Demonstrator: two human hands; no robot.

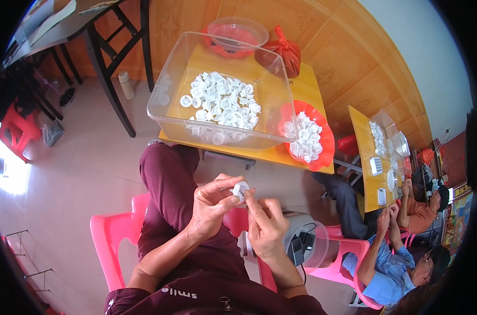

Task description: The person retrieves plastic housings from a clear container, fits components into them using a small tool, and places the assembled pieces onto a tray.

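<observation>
My left hand (211, 203) pinches a small white round plastic part (240, 190) between thumb and fingers, above my lap. My right hand (268, 222) meets it from the right, its thumb and index fingertip closed at the part's edge. Whether a second tiny piece sits between those fingertips is too small to tell. Beyond my hands, a clear plastic bin (167, 118) on the yellow table (311, 86) holds a heap of similar white parts (223, 100). Right of it, a red scalloped bowl (326, 140) contains more of them.
A red tied bag (285, 50) and a clear round basin (238, 29) stand behind the bin. Two people sit at a second table (362, 131) on the right. A clear tub (318, 247) with a black adapter is beside my pink chair (110, 236). A bottle (125, 85) stands on the floor.
</observation>
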